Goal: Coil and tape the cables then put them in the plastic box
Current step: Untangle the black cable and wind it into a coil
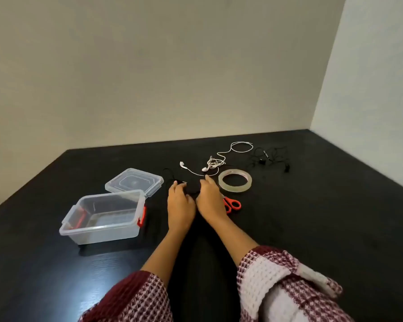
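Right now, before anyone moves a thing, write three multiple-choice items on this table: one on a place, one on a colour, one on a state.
1. Where is the lid of the plastic box?
A) clipped on it
B) on the table beyond it
C) under it

2. What colour are the handles of the scissors?
A) blue
B) green
C) orange-red

3. How does the plastic box stand?
A) upright and open
B) shut and clipped
C) upside down

Answers:
1 B: the lid lies flat on the table at the box's far corner.
2 C: orange-red loops show beside the right hand.
3 A: the box's top is uncovered and you can see down to its floor.
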